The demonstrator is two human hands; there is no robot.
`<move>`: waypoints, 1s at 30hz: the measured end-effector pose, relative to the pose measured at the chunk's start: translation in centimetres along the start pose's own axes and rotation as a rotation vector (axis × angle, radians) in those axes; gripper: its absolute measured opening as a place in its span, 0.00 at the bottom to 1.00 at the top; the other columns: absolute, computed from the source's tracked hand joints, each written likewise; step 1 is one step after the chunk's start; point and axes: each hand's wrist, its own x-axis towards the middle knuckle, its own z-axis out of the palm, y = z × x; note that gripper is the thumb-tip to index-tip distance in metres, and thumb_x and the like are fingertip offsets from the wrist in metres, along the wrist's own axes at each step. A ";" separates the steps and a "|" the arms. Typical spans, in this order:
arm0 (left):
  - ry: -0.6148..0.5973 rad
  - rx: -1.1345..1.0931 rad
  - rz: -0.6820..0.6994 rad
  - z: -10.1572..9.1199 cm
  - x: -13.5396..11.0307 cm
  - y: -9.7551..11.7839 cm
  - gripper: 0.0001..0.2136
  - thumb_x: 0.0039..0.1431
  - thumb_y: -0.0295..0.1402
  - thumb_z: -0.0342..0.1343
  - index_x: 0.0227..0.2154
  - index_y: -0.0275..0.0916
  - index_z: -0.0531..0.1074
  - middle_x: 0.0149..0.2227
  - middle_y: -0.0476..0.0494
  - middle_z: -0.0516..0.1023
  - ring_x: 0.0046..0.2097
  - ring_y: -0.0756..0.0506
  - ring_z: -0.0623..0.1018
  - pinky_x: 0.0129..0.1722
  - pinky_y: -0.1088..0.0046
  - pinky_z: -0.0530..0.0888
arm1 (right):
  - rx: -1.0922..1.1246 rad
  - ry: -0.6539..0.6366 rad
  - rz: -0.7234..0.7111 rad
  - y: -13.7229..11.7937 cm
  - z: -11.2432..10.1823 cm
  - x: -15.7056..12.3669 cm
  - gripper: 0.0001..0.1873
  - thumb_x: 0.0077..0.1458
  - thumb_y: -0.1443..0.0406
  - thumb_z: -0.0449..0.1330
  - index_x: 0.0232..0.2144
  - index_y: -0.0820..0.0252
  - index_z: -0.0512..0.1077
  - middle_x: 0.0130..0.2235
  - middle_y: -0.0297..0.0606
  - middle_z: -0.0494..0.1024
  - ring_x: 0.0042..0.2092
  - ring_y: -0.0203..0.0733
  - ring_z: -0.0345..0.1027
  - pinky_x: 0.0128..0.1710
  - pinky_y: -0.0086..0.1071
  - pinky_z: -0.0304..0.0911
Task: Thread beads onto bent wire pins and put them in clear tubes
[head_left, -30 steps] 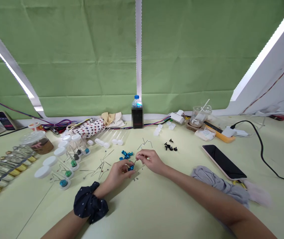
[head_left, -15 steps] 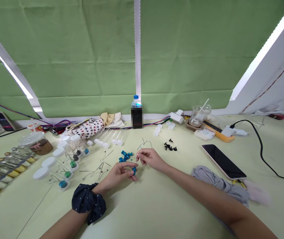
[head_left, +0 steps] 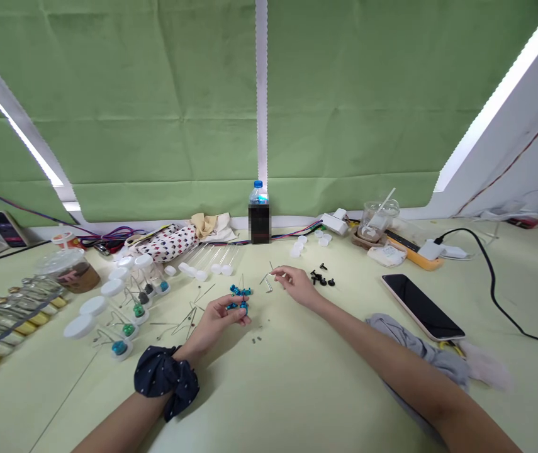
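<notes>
My left hand (head_left: 216, 322), with a dark scrunchie on the wrist, pinches a small blue bead with a thin metal pin standing up from it (head_left: 243, 306). It sits just beside the pile of blue beads (head_left: 239, 291). My right hand (head_left: 297, 284) reaches forward over the bent metal wires (head_left: 269, 281), fingers curled loosely and apart, touching or hovering at a wire. Small black screws (head_left: 321, 278) lie just right of that hand.
Loose metal pins (head_left: 188, 318) and white lids with beaded pins (head_left: 122, 327) lie at left, beyond them glass jars (head_left: 9, 308). A phone (head_left: 422, 306) and grey cloth (head_left: 414, 349) lie at right. A water bottle (head_left: 260, 212) stands at the back, with a black cable (head_left: 495, 283) far right.
My right hand let go of the pin and moved forward to the bent wires. My left hand kept the bead with the pin and shifted slightly left toward the bead pile.
</notes>
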 end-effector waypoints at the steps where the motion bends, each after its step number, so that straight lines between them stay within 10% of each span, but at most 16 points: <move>1: 0.023 -0.008 0.002 0.0 0.0 0.0 0.12 0.48 0.34 0.62 0.37 0.37 0.74 0.44 0.40 0.75 0.31 0.48 0.77 0.32 0.71 0.73 | -0.099 0.009 -0.026 0.6 -0.3 0.2 0.09 0.53 0.67 0.55 0.35 0.59 0.73 0.34 0.36 0.73 0.27 0.32 0.62 0.31 0.28 0.60; 14: 0.043 -0.011 0.013 -0.1 0.0 -0.3 0.12 0.50 0.32 0.61 0.38 0.37 0.73 0.44 0.40 0.74 0.32 0.49 0.77 0.34 0.72 0.73 | -0.539 -0.227 -0.153 0.8 1.0 -0.5 0.02 0.54 0.68 0.57 0.29 0.59 0.71 0.39 0.36 0.68 0.39 0.36 0.64 0.37 0.29 0.56; 30: 0.049 -0.040 0.032 -0.2 0.1 -0.4 0.11 0.50 0.31 0.60 0.38 0.37 0.72 0.43 0.41 0.75 0.31 0.50 0.76 0.34 0.71 0.73 | -0.569 -0.166 0.152 1.9 0.1 0.0 0.05 0.54 0.72 0.54 0.29 0.61 0.68 0.35 0.38 0.71 0.37 0.37 0.65 0.34 0.28 0.55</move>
